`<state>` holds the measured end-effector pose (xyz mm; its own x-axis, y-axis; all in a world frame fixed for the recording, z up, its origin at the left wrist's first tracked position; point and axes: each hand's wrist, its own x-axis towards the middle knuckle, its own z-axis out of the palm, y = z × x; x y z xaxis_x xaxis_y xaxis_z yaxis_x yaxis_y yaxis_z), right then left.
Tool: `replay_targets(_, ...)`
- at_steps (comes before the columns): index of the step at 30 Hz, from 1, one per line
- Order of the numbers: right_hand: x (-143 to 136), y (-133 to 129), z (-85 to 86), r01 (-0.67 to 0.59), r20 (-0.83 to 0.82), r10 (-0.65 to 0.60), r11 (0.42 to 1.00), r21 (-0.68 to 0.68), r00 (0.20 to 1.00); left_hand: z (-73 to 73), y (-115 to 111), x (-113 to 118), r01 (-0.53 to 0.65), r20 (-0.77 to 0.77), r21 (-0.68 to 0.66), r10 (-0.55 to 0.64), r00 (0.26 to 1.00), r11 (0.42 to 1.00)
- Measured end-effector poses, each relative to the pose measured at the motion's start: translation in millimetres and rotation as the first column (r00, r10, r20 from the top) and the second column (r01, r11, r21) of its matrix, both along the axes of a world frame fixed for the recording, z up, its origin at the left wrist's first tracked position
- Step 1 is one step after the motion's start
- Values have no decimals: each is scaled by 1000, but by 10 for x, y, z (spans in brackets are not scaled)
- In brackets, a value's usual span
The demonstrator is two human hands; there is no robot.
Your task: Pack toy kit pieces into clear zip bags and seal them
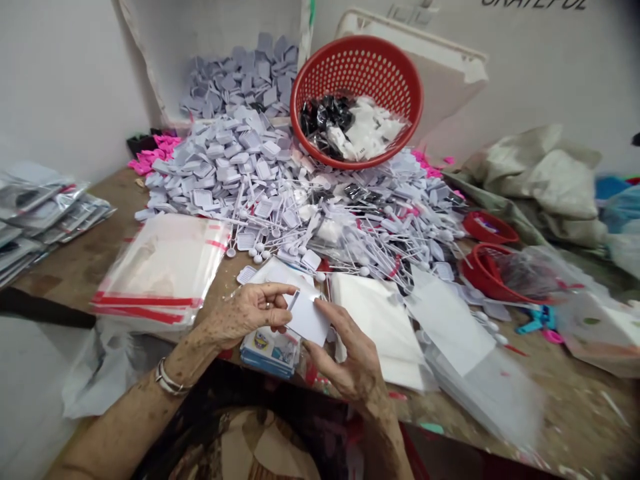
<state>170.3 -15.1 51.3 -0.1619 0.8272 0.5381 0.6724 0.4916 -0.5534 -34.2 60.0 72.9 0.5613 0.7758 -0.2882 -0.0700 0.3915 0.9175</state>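
My left hand (255,308) pinches the left edge of a small white card (309,319) between thumb and fingers. On the card's right side, the fingers and thumb of my right hand (347,353) grip it too. A dark strip runs along the card's upper left edge. Just below lies a stack of printed cards (270,350) with blue sides and a cartoon picture on top. Right of my hands is a pile of white sheets or bags (380,327). Clear bags with red strips (165,267) are stacked to the left.
Behind my hands spreads a big heap of pale lilac plastic pieces (215,167). A red basket (357,53) tilts on it, holding black and white packets. Filled bags (45,213) are piled far left. Smaller red baskets (493,277) and clear sheets (450,327) lie right.
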Motion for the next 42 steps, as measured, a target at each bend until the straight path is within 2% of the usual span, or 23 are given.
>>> replay_targets(6, 80, -43, -54, -48, 33, 50, 997, -55, 998, -41, 5, -1, 125, -126, 63, -116, 985, 990)
replay_targets(9, 79, -108, -114, -51, 61, 58, 992, -115, 996, -75, -24, 23, 174, -193, 54, -161, 968, 983)
replay_targets(12, -1, -224, -198, -8, 91, 24, 985, -173, 996, -129, -155, 74, 189, -162, -4, -187, 969, 982)
replay_targets(14, -49, -317, -254, 13, 86, 0, 988, -156, 996, -169, -280, 100, 207, -128, -21, -208, 970, 978)
replay_targets(16, -48, -408, -293, 33, 54, -26, 990, -139, 998, -199, -390, 119, 222, -206, 71, -203, 957, 973)
replay_targets(17, -26, -449, -305, 49, 35, -45, 989, -141, 998, -208, -427, 135, 220, -301, 175, -160, 940, 960)
replay_targets(18, 7, -486, -310, 75, 15, -73, 985, -154, 997, -216, -449, 161, 221, -417, 310, -77, 906, 925)
replay_targets(20, 92, -544, -304, 143, -6, -146, 972, -186, 989, -235, -458, 258, 265, -621, 560, 187, 761, 785)
replay_targets(22, 169, -580, -286, 209, -7, -215, 957, -201, 977, -271, -443, 416, 375, -717, 665, 410, 564, 646)
replay_targets(23, 196, -592, -276, 234, -3, -240, 951, -203, 971, -297, -435, 509, 435, -739, 667, 468, 484, 605)
replay_targets(25, 226, -604, -257, 264, 11, -267, 943, -201, 964, -358, -422, 693, 521, -761, 646, 524, 383, 558)
replay_targets(29, 237, -596, -249, 250, 47, -246, 949, -192, 968, -467, -384, 893, 579, -762, 624, 574, 301, 525)
replay_targets(32, 240, -562, -273, 200, 64, -192, 965, -166, 979, -478, -340, 862, 603, -765, 618, 563, 313, 504)
replay_targets(37, 159, -406, -308, 171, 143, -143, 963, -207, 979, -367, -303, 695, 586, -744, 655, 544, 389, 477)
replay_targets(40, 40, -237, -359, 181, 196, -144, 966, -185, 970, -309, -276, 627, 598, -763, 642, 483, 430, 480)
replay_targets(42, -47, -119, -440, 227, 223, -191, 963, -149, 956, -314, -236, 599, 564, -757, 653, 432, 490, 506)
